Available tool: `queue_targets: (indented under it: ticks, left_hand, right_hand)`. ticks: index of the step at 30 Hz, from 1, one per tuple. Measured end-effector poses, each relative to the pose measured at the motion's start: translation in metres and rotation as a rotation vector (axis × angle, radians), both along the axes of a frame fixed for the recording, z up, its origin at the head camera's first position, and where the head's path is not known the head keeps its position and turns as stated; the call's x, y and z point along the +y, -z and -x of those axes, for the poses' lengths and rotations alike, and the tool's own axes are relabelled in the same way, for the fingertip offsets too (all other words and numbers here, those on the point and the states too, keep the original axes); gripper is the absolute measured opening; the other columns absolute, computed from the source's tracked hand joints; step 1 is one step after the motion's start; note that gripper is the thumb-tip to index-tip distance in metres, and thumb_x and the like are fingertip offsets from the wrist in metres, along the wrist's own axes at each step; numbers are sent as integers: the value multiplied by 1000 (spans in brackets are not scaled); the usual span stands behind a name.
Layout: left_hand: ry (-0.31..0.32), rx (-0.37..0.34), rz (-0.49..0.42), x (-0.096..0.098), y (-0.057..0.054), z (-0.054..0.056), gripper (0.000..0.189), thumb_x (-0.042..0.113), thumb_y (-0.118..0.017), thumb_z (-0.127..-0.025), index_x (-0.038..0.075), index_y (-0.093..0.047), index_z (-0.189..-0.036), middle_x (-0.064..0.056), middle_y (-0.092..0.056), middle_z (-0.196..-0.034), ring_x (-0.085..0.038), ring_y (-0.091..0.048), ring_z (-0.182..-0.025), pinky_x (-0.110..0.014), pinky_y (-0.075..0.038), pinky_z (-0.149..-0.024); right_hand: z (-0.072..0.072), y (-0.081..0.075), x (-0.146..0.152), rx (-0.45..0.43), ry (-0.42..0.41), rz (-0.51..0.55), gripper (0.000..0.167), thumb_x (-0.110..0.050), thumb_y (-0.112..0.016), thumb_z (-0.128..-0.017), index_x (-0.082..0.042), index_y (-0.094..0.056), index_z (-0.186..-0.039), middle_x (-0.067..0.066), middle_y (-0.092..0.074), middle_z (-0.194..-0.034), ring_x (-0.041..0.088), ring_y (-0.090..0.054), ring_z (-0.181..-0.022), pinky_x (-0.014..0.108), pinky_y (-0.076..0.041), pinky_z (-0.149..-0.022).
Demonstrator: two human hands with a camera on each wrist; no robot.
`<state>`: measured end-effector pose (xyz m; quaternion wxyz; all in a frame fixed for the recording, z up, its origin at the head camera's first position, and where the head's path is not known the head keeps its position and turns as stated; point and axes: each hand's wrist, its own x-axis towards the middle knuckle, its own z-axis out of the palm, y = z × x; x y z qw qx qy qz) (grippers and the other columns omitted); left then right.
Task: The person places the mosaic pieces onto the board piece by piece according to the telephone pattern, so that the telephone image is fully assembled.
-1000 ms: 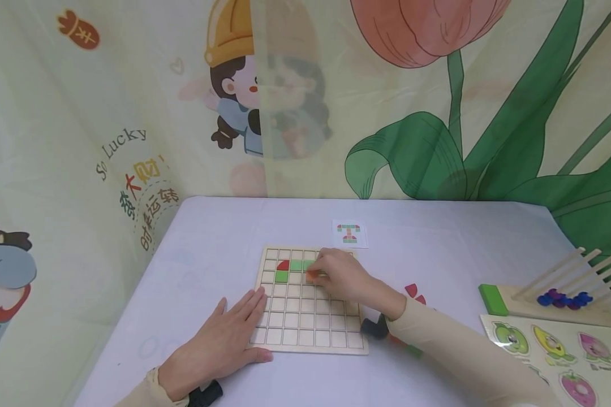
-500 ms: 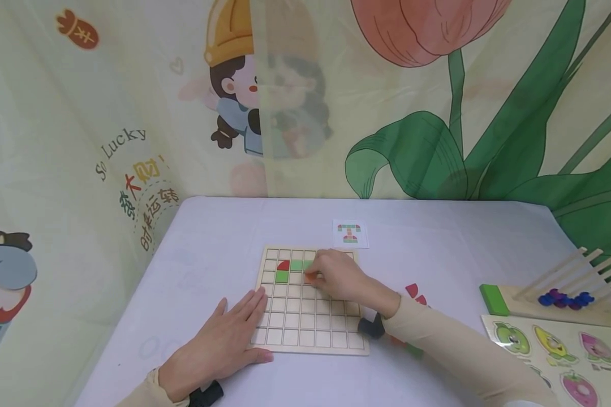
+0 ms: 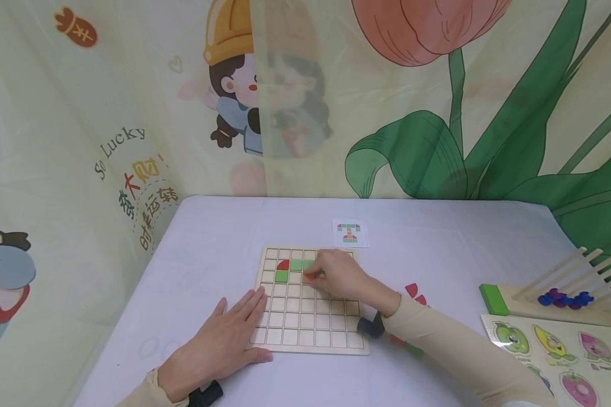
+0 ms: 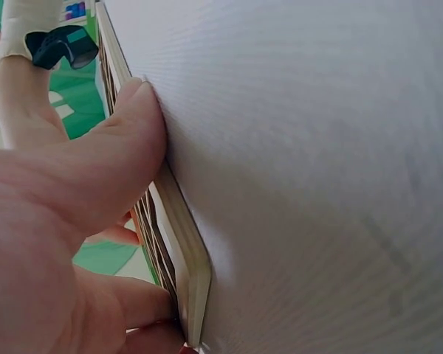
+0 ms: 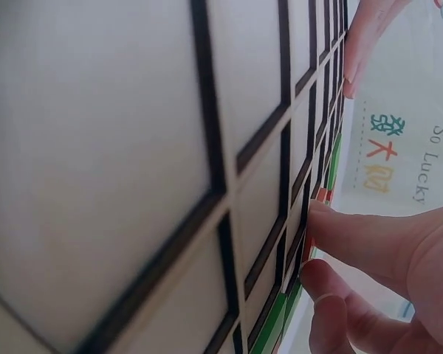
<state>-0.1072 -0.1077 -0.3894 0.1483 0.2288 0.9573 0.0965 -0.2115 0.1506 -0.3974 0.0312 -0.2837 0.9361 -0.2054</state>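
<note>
A wooden grid board [image 3: 305, 322] lies on the table. Thumb and fingertips of my right hand [image 3: 343, 277] pinch a small orange tile [image 3: 308, 277] at a cell in the board's upper part; the right wrist view shows the orange tile [image 5: 308, 240] low against the grid lines. Beside it sit a red quarter-circle tile [image 3: 283, 265], a green square tile [image 3: 282, 276] and further green tiles [image 3: 296, 265]. Cells under my right hand are hidden. My left hand [image 3: 221, 333] rests with straight fingers against the board's left edge, its thumb touching the near corner.
A small card [image 3: 350, 233] with a coloured T-shaped pattern lies behind the board. Loose red tiles [image 3: 412, 290] lie right of it, partly under the right sleeve. Farther right are a peg stand [image 3: 495, 299] with blue and purple beads and a fruit picture board [image 3: 560, 345].
My right hand has shifted very slightly left with the orange tile, which shows less of its face now. The left hand stays in place.
</note>
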Motion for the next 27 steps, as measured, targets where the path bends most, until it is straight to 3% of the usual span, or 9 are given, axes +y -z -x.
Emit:
queue_targets:
  ticks: [4,9,19,27]
  left_hand:
    - [1,0,-4,0,0,0,105,64,-70,-86,1,-31,-160,-12,-28,-170,-31,-28,-158,-72,-24,-118]
    - [3,0,-12,0,0,0,104,64,-70,-86,1,-31,-160,-12,-29,-170,-31,-28,-158,-72,-24,-119]
    - [2,-7,5,1,-1,0,103,63,-70,-87,2,-31,-160,-11,-28,-170,-30,-27,-158,-71,-23,-119]
    - [4,-3,-2,1,-2,0,104,63,-71,-86,1,-32,-160,-12,-29,-170,-31,-28,-158,-72,-24,-118]
  right_hand:
    - [-4,-2,3,12,1,13,22,-18,-84,-86,-19,-83,-108,-7,-72,-81,5,-52,-71,20,-41,-60]
    - [-12,-10,19,-7,76,27,23,-17,-80,-88,-19,-82,-111,-9,-65,-78,8,-47,-67,22,-37,-57]
    - [-38,-19,87,-35,279,9,27,-11,-75,-88,-14,-81,-115,-2,-71,-92,11,-53,-72,25,-43,-63]
    - [-64,-15,132,-53,399,-49,28,-16,-80,-87,-11,-80,-114,0,-70,-91,13,-51,-71,24,-43,-56]
